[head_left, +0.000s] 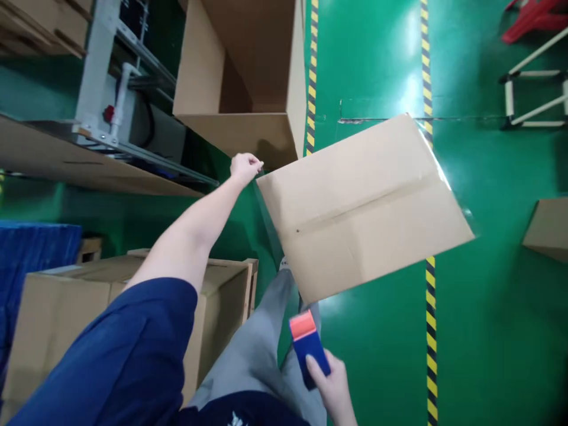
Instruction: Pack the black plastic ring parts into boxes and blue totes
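Head view: the left grip (245, 168) is pinched closed, whether on anything I cannot tell, with a cardboard panel (368, 207) just to its right. The right grip (332, 381) is wrapped round a blue-and-red tool (303, 343). Neither grip visibly steadies the panel, so a stray knock from the tool could shift it or dent its edge.
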Demonstrator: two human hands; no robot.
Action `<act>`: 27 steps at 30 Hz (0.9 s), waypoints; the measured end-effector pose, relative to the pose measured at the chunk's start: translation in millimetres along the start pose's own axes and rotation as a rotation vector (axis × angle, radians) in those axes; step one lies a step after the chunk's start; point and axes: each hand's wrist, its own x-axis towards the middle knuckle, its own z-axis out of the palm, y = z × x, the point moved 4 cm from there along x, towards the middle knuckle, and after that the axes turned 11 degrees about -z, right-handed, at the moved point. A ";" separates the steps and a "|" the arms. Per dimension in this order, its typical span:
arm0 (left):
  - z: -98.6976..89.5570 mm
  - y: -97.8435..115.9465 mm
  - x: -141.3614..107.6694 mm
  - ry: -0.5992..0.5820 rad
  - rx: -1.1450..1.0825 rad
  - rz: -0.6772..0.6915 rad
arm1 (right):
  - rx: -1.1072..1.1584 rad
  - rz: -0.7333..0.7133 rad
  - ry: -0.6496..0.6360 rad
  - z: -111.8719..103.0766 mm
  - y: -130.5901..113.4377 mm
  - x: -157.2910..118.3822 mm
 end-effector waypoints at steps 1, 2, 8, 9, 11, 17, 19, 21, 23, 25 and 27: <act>-10.9 -7.0 26.0 0.020 0.039 -0.006 | -0.018 0.022 -0.003 6.2 3.7 -5.3; -16.1 -14.5 45.0 0.019 0.045 -0.017 | -0.039 0.040 0.001 10.5 5.5 -7.6; 12.3 -49.6 70.6 -0.066 -0.106 -0.104 | -0.138 0.111 0.041 8.8 -1.9 12.2; 17.4 -52.2 70.4 -0.092 -0.138 -0.113 | -0.149 0.123 0.050 5.8 -2.3 14.2; 21.1 -54.8 70.1 -0.125 -0.196 -0.130 | -0.165 0.146 0.059 -0.5 -1.8 14.0; -12.5 -43.5 64.4 -0.050 -0.293 -0.125 | -0.213 0.146 0.004 -18.7 -2.7 -1.3; -19.0 -35.7 63.2 -0.048 -0.298 -0.096 | -0.222 0.130 -0.006 -22.0 -4.5 -1.2; -16.0 -30.9 63.8 -0.054 -0.306 -0.083 | -0.232 0.116 -0.007 -22.1 -6.3 3.3; -3.9 -32.5 64.7 -0.065 -0.276 -0.106 | -0.236 0.106 0.003 -19.5 -7.5 9.9; 14.1 -41.7 63.6 -0.102 -0.182 -0.171 | -0.220 0.110 0.000 -15.0 -7.5 15.3; 32.1 -54.2 59.8 -0.157 -0.083 -0.236 | -0.196 0.120 -0.019 -9.9 -7.0 17.9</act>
